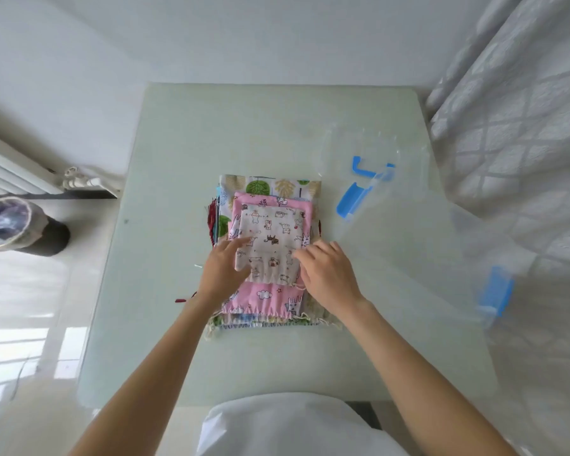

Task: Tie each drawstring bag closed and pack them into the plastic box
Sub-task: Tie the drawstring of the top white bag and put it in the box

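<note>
Seemingly relaxed left hand, right hand, touching top bag

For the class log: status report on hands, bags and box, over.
Both hands, left and right, open on top bag. Stack untied. Plastic box open, empty, right of stack.

The person wears a white top, and both forearms are bare, with no sleeves, down to each hand.

Bags lie stacked mid-table; plastic box right; lid behind.
</note>
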Available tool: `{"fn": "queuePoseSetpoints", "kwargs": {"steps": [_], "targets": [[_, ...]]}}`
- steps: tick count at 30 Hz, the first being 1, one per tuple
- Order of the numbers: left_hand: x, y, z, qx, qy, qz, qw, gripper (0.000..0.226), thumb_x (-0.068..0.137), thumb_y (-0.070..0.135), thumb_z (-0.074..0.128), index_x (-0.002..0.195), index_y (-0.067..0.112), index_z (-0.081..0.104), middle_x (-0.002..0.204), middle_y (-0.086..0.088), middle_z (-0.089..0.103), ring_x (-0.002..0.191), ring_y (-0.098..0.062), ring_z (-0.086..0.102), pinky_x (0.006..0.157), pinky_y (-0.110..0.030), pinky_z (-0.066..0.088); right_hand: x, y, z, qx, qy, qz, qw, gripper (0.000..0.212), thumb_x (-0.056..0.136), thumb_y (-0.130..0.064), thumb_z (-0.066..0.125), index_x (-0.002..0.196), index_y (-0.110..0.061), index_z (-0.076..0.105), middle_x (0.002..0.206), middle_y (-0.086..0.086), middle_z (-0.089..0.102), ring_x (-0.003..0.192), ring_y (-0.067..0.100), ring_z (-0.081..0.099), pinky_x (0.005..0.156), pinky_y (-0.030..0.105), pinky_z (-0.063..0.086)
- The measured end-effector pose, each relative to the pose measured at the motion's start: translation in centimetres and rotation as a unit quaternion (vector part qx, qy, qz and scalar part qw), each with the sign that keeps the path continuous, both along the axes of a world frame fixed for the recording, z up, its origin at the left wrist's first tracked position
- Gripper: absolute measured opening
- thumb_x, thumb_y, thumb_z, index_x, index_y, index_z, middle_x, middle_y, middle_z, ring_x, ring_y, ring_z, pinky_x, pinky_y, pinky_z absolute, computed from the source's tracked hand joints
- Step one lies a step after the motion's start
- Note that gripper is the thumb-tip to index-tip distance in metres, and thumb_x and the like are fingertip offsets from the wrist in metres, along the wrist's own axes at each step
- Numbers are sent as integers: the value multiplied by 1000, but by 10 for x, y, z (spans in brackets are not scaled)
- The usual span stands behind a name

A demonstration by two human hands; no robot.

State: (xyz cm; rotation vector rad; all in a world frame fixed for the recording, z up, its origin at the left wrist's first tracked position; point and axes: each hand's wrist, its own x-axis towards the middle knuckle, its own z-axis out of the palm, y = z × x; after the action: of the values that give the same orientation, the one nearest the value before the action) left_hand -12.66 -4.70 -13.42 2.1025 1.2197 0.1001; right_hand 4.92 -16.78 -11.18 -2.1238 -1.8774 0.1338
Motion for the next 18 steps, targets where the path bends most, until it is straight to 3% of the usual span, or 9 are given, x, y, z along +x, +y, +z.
{"fn": "queuePoseSetpoints", "kwargs": {"steps": [2,4,8,12,14,18], "targets": [[-15,-6,-8,-12,48,-16,999,61,79,9,69,135,17,45,127,-11,51,114,-26,50,100,-34,41,-13,-2,-7,-13,4,4,1000,18,73,-9,72,88,-14,65,79,-1,70,76,19,63,72,28,45],[-27,-11,-18,-18,56,-11,998,59,79,10,70,132,15,45,123,-12,52,105,-24,55,93,-32,46,-21,-5,-19,-62,24,-12,998,26,71,-18,77,92,-14,61,81,1,68,76,21,61,72,31,46],[-37,-8,-33,-28,25,53,998,33,76,17,76,104,13,60,93,-4,67,77,-15,63,74,-26,53,-22,-9,-51,-109,30,-48,992,33,74,-31,76,94,-15,55,82,0,63,72,22,56,67,32,39],[-44,-15,-41,22,-28,74,997,18,76,17,77,91,11,69,75,1,70,63,-10,62,69,-27,54,-17,-12,-62,-59,152,-61,985,19,79,-20,72,96,-13,66,78,-1,69,71,20,62,72,32,46],[-49,-13,-38,59,-67,66,994,13,77,18,75,89,12,73,73,4,66,62,-7,61,67,-26,53,-9,-12,-63,-16,191,-67,979,16,82,-20,70,97,-16,71,78,-1,70,68,15,59,66,30,47],[-61,-5,-49,100,-190,35,976,14,81,22,68,92,15,74,82,2,66,67,-11,62,70,-19,53,11,-10,-76,48,151,-25,987,13,84,-19,68,94,-13,74,77,1,67,69,15,56,62,21,36]]}}
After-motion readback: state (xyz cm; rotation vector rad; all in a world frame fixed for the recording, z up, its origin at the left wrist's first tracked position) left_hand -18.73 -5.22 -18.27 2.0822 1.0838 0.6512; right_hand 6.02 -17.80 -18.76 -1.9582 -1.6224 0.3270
